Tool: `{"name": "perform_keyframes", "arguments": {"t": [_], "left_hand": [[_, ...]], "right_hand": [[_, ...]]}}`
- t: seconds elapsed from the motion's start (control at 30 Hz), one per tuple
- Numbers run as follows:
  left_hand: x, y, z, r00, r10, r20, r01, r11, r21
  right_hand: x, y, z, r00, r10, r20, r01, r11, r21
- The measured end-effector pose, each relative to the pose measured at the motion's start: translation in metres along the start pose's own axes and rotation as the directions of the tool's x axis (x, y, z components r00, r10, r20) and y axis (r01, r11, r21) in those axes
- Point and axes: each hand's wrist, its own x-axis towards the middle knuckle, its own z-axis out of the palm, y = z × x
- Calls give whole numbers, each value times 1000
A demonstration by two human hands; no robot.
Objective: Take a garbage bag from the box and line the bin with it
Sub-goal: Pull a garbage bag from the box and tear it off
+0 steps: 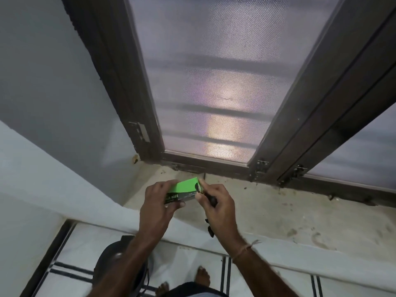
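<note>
Two hands are at work over the stained stone window ledge (278, 213), and we note the first step of the task in hand: drawing a bag out of its carton. Our left hand (157, 202) is wrapped around the left part of the small green and black cardboard box of garbage bags (184, 189), fingers over the top and thumb along the near face, holding it level above the ledge. Our right hand (216, 202) is closed at the box's right end, thumb and forefinger pinching at the end flap, and a dark strip of what we judge to be black plastic bag (211, 229) runs from under that palm down toward the wrist. Whether the strip is already free of the box we cannot tell.

Down on the striped tile floor (75, 264), near and left, the round dark bin (113, 260) stands partly hidden behind our left forearm; no liner shows on what we see of it.

In our judgement, the next move calls for a steady pull rightward to draw one bag clear, with the left hand bracing the box. Lining is not yet begun.
</note>
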Motion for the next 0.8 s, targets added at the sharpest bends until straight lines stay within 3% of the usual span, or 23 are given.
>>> {"name": "perform_keyframes", "arguments": {"t": [0.13,0.3,0.37,0.47,0.6,0.67,0.73,0.8], "left_hand": [[0,-8,2,1000,-25,13,24,998,64],[18,-16,-1,996,-53,76,34,971,237],[25,-22,-1,992,-31,120,-4,960,281],[29,-28,-1,987,-23,160,-31,945,326],[21,-20,-6,991,26,129,-86,872,483],[4,-4,-10,997,69,20,-71,911,407],[-19,19,-15,1000,-23,11,21,995,96],[-43,38,-23,943,-181,280,261,924,-281]], "right_hand": [[-3,11,6,991,-79,107,108,946,-306],[5,18,14,959,18,283,133,852,-506],[10,21,16,945,125,302,24,894,-447],[10,29,14,946,256,198,-206,949,-239],[-6,26,2,911,382,155,-393,918,49],[-15,9,1,907,396,145,-420,884,208],[-24,-9,8,896,414,162,-444,849,286],[-35,-24,26,855,472,214,-518,773,366]]}}
